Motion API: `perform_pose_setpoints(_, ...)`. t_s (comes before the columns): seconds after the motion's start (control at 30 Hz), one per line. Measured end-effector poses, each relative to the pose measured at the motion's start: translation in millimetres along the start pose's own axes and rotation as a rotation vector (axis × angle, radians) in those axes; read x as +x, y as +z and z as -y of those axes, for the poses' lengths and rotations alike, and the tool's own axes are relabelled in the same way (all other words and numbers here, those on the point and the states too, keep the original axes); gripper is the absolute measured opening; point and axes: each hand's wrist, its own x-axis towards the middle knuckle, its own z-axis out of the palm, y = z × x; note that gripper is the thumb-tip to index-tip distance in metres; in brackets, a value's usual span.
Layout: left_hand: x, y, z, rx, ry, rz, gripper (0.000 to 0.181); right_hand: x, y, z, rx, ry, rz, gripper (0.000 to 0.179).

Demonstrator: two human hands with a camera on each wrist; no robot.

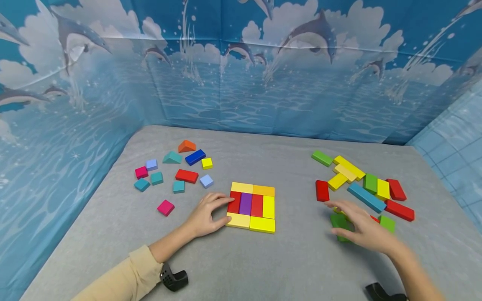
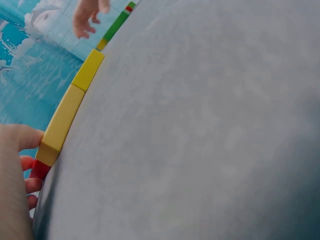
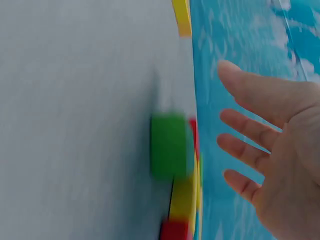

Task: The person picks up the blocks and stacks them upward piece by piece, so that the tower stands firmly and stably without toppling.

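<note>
Several flat blocks lie edge to edge as a near-square: a cream block [image 1: 238,220] and a yellow block [image 1: 262,225] in front, red, purple [image 1: 246,204], red and yellow blocks in the middle, cream and orange-yellow [image 1: 264,191] ones behind. At its left side rests my left hand [image 1: 207,213]; the thumb touches the front cream block and the fingers touch the left red block [image 1: 234,202]. My right hand [image 1: 359,225] hovers above green blocks [image 1: 340,221] on the right, fingers spread and holding nothing. It partly hides blocks beneath. In the right wrist view, a green block [image 3: 170,145] stands apart from that hand.
Loose blocks lie at the back left, among them a red block [image 1: 186,176], a dark blue block [image 1: 195,157] and an orange triangular block [image 1: 186,146]. The right-hand group includes a long blue block [image 1: 366,198]. A dolphin-print curtain [image 1: 241,96] borders the grey table [image 1: 293,267].
</note>
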Motion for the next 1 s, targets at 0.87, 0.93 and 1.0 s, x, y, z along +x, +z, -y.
perform_pose_setpoints(0.87, 0.7, 0.3, 1.4, -0.001, -0.021, 0.015, 0.048, -10.8, 0, -10, -0.048, 0.137, 0.064, 0.066)
perform_pose_setpoints(0.93, 0.6, 0.3, 1.5, 0.002, -0.021, 0.016, 0.048, -1.7, 2, -1, 0.001, 0.124, 0.044, 0.066)
perform_pose_setpoints(1.0, 0.5, 0.3, 1.4, 0.006, -0.020, 0.015, 0.048, 11.0, 5, 9, 0.044, 0.106, 0.029, 0.066)
